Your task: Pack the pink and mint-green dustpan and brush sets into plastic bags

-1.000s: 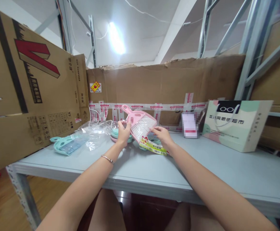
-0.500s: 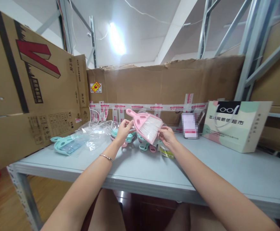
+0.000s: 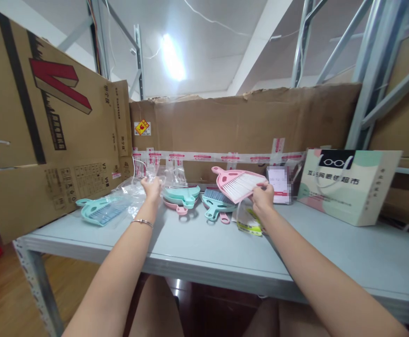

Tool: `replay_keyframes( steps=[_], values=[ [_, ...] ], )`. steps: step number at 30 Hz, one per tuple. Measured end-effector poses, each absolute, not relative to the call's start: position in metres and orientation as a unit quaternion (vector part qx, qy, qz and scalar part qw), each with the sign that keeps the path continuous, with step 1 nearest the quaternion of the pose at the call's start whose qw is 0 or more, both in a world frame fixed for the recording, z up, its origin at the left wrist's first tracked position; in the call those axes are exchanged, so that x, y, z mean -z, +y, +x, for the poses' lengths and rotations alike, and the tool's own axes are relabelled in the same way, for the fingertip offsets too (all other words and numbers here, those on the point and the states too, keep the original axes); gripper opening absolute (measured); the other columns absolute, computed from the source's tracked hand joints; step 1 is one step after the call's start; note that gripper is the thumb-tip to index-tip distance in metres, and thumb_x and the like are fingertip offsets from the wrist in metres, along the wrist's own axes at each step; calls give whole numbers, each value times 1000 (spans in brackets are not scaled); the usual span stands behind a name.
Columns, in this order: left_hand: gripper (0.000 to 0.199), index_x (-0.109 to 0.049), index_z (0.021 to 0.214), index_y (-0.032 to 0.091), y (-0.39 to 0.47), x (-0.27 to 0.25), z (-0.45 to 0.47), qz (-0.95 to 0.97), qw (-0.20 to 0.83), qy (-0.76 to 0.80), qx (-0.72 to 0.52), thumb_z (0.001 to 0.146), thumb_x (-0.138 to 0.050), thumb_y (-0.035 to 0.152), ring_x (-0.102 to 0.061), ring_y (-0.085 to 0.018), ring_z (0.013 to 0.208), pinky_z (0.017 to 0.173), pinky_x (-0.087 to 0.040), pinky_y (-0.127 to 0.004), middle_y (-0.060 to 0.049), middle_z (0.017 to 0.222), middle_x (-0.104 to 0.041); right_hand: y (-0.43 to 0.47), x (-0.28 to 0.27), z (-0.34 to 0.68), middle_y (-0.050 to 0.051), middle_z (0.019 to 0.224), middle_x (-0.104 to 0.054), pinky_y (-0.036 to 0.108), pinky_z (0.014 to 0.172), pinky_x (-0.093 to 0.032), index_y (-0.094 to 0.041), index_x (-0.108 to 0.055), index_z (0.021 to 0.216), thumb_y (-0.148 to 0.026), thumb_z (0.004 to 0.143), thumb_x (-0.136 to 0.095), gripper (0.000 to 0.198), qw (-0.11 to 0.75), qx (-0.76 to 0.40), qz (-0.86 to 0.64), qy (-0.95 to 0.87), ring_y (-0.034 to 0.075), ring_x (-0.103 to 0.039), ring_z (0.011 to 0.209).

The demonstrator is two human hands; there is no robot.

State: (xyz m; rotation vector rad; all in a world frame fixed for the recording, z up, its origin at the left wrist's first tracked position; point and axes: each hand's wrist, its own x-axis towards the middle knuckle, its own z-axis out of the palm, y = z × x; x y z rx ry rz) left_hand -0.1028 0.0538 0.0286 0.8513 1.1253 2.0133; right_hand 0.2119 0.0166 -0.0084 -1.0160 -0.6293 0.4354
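My right hand (image 3: 262, 197) grips the lower right edge of a pink dustpan with a white-bristled brush (image 3: 237, 185), held tilted above the table. My left hand (image 3: 152, 188) pinches a clear plastic bag (image 3: 151, 171) among crumpled clear bags (image 3: 130, 194). Between the hands lie turquoise dustpans (image 3: 181, 195) stacked over a pink piece (image 3: 176, 208). Beside them sits a turquoise dustpan and brush set (image 3: 215, 201), with a pink handle (image 3: 224, 218) poking out underneath. A yellow-green printed packet (image 3: 249, 225) lies below my right hand.
At the left, a turquoise dustpan set (image 3: 101, 210) lies partly under plastic. A large carton (image 3: 67, 135) borders the left side, and cardboard (image 3: 208, 121) lines the back. A phone (image 3: 279, 185) and a paper bag (image 3: 348, 187) stand at the right of the grey table (image 3: 190, 243).
My left hand has let go of the pink dustpan set and moved left to the clear bags. My right hand has carried the set to the right.
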Motion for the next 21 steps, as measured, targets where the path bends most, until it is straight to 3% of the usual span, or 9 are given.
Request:
replay_keyframes(
  steps=[2,5,9,12,14,17,21],
  values=[
    [82,-13,138,31,46,-30,-95,340,419,440,-718,74,-60,10,-58,-8,62,65,-51,-28,-6,103,-54,14,7,207,-4,78,-46,20,45,-45,-22,-39,79,-8,52,-42,31,813,-239,-468,-249,9,-52,59],
    [98,0,143,33,33,-31,-87,456,373,485,-646,71,-64,14,-62,-14,60,67,-51,-34,-10,108,-56,11,4,200,-5,77,-48,19,46,-47,-22,-41,78,-7,53,-44,30,817,-260,-455,-239,8,-53,59],
    [82,-29,140,23,17,-36,-94,578,115,591,-552,69,-69,25,-64,-26,74,78,-47,-41,-12,92,-63,7,-2,196,-5,74,-51,18,45,-48,-22,-42,76,-5,55,-46,28,825,-281,-433,-230,8,-55,59],
    [67,-39,135,22,9,-43,-100,579,-50,603,-546,74,-63,34,-60,-33,94,83,-44,-45,-19,114,-54,2,-8,192,-6,71,-53,19,45,-48,-23,-40,76,-5,56,-49,28,828,-313,-403,-234,9,-56,58],
    [59,-42,132,21,7,-46,-95,572,-89,565,-588,77,-59,35,-56,-34,103,85,-43,-46,-20,130,-41,-2,-10,188,-7,69,-54,19,47,-49,-22,-40,76,-6,54,-52,30,830,-340,-368,-245,9,-57,58],
    [46,-50,122,17,6,-46,-76,600,41,461,-653,80,-56,34,-55,-28,105,84,-47,-40,-18,127,-43,-10,-12,180,-7,66,-55,18,48,-48,-21,-43,74,-7,52,-57,30,817,-387,-311,-292,7,-55,55],
    [38,-55,110,18,1,-40,-51,662,437,257,-552,80,-58,41,-60,-18,91,75,-51,-31,-9,107,-59,-18,-8,168,-8,61,-54,18,47,-45,-21,-46,72,-13,49,-65,31,752,-444,-277,-401,7,-52,51]
  ],
)
